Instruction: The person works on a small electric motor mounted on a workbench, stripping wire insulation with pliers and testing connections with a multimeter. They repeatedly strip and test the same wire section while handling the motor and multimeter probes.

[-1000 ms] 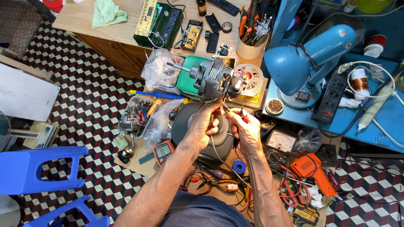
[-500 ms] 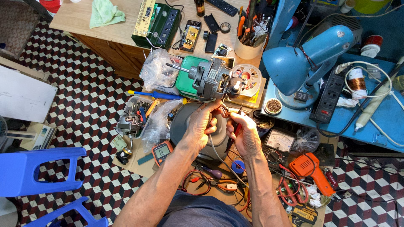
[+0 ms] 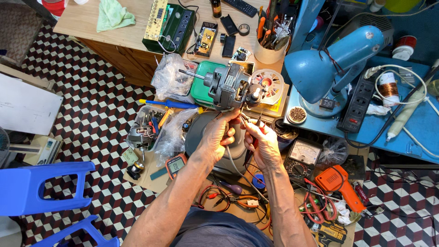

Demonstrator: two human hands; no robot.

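A grey electric motor (image 3: 229,86) with a shaft sticking out to the left rests on a green box, just beyond my hands. My left hand (image 3: 218,136) pinches thin wires that hang from the motor. Close beside it, my right hand (image 3: 262,142) grips a red-handled probe or small tool near those same wires. Both hands hover over a round dark grey casing (image 3: 195,128). A grey cord (image 3: 238,174) trails from my hands toward my body.
A blue desk lamp (image 3: 330,64) stands at the right. An analog meter (image 3: 302,158), an orange glue gun (image 3: 340,185), a small orange digital meter (image 3: 175,164), a second motor in a tray (image 3: 140,133) and blue stools (image 3: 41,187) surround the low table.
My hands have stayed together at the motor's wires, shifting only slightly. The view has drifted a little.
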